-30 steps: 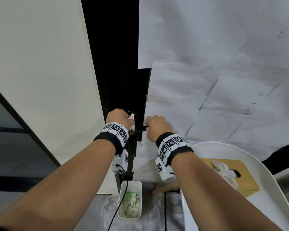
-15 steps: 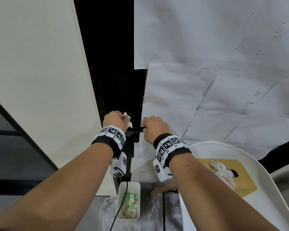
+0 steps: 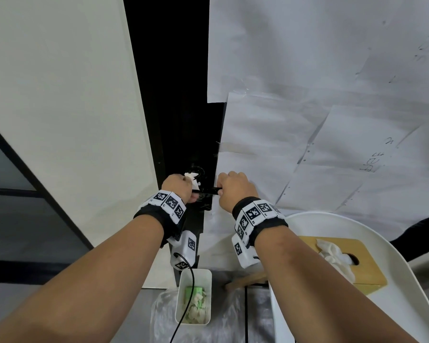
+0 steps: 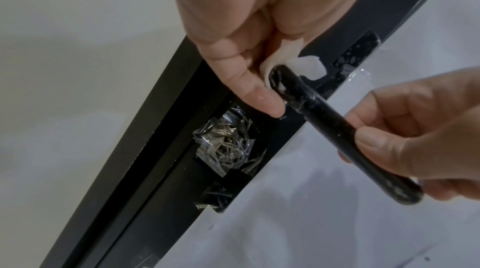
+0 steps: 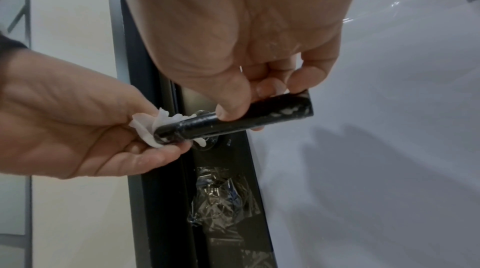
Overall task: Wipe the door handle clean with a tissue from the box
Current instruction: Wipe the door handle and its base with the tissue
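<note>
The black lever door handle [image 3: 206, 191] [image 4: 335, 126] [image 5: 233, 122] sticks out from the dark door edge, smeared with pale flecks. My left hand [image 3: 177, 188] [image 4: 241, 60] [image 5: 78, 128] pinches a crumpled white tissue [image 3: 192, 179] [image 4: 291, 62] [image 5: 148, 126] against the handle's pivot end. My right hand [image 3: 235, 189] [image 4: 415, 145] [image 5: 246, 71] grips the free end of the handle, thumb on its front. The wooden tissue box [image 3: 357, 268], a tissue poking from its slot, sits on a white tray [image 3: 406, 305] at lower right.
Crumpled clear tape [image 4: 228, 145] [image 5: 221, 200] covers the lock area below the handle. White paper sheets [image 3: 320, 120] cover the door at right; a white wall panel [image 3: 60, 107] stands at left. A small white bin [image 3: 193, 295] with used tissues sits on the floor below.
The left hand with the tissue has shifted slightly up along the handle's pivot end. The right hand has kept its grip on the handle.
</note>
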Demonstrator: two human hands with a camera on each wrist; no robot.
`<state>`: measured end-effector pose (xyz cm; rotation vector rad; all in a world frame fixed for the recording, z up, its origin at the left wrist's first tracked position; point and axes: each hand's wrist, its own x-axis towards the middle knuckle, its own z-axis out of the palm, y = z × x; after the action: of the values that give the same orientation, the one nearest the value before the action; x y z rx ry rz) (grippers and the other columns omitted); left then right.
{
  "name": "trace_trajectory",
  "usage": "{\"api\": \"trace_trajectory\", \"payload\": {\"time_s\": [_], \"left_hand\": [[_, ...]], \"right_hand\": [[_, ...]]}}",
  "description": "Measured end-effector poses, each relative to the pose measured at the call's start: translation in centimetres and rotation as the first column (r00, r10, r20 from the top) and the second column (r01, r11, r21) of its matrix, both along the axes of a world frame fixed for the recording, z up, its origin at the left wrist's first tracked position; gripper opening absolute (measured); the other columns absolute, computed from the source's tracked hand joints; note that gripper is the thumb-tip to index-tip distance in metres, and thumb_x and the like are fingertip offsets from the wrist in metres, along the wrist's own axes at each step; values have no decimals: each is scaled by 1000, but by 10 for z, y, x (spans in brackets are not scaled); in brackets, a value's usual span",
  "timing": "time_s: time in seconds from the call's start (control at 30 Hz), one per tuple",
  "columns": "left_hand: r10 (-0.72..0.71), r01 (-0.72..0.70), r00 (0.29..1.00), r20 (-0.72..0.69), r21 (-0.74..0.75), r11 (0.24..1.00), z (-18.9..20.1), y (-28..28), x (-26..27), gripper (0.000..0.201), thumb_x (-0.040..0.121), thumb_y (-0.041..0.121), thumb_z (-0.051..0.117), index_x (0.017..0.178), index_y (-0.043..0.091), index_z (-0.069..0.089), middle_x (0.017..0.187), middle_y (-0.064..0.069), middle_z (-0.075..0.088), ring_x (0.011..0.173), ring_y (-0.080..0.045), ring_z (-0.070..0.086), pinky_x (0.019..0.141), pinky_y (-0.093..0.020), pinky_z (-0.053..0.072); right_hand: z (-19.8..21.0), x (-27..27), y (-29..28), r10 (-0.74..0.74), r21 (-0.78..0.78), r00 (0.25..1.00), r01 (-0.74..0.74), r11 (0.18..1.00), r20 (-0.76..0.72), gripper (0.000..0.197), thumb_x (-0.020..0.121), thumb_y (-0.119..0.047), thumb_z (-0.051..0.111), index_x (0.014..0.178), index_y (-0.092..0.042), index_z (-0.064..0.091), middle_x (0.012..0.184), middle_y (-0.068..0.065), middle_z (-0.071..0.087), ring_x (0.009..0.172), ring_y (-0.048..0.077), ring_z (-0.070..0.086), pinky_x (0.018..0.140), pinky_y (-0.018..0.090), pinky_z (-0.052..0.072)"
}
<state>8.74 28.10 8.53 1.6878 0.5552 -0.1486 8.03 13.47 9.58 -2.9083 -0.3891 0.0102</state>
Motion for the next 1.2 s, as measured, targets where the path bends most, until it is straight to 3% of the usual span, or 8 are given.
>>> {"api": "trace_trajectory", "payload": {"time_s": [0.27,0.33,0.4,0.5,0.83,0.93,1.03,1.2], "left_hand": [[-85,72,982,-166,-86,994,1,6,-14,36,102,9,31,68,7,41,66,-10,40,54,-17,35,31,-12,31],[-93,88,984,-151,-41,995,2,9,-17,29,102,10,33,78,2,47,71,-14,48,56,-21,44,38,-16,41],[-146,164,985,-91,233,959,0,12,-21,27,101,15,34,102,-2,55,91,-22,61,77,-32,62,68,-34,57],[-172,163,985,-32,514,842,-2,16,-27,32,101,17,37,117,-1,59,114,-21,64,108,-36,61,94,-40,49],[-126,39,984,129,533,845,-3,16,-26,25,93,13,49,100,3,70,93,-15,70,90,-33,65,76,-31,51],[-162,72,978,131,518,852,-7,9,-26,25,89,19,55,76,1,67,61,-7,54,61,-24,54,57,-24,43],[-148,70,982,114,511,857,-11,10,-22,35,85,23,61,56,8,48,52,-2,42,49,-17,42,47,-20,33],[-164,88,982,97,533,842,-14,11,-17,27,83,27,66,65,9,56,57,-1,50,56,-19,50,51,-22,38]], "right_hand": [[1,-1,3,-7,-32,1000,7,999,19,23,86,-10,51,108,-16,53,106,6,55,105,27,47,78,38,43],[0,-2,3,-11,-27,1000,12,1000,18,22,86,-10,51,108,-16,53,107,6,55,105,27,47,79,38,44],[-1,-2,2,-15,-23,1000,15,1000,19,21,87,-11,51,107,-17,53,107,6,55,105,27,47,77,37,43],[-3,-3,1,-13,-22,999,14,1000,32,19,89,-12,50,107,-17,53,108,6,54,104,26,47,73,35,38],[-5,-5,2,-22,-25,999,23,999,45,20,90,-10,49,109,-16,52,109,7,53,105,27,48,73,35,37],[-6,-4,1,-21,-25,998,23,999,57,20,90,-10,49,109,-15,52,108,7,54,104,27,48,72,35,37],[-6,-4,1,-17,-30,998,19,999,61,20,89,-10,49,109,-15,52,107,7,54,103,27,49,72,35,37],[-5,-2,2,-10,-44,999,13,999,53,23,87,-9,51,110,-15,51,108,7,54,103,27,49,73,36,37]]}}
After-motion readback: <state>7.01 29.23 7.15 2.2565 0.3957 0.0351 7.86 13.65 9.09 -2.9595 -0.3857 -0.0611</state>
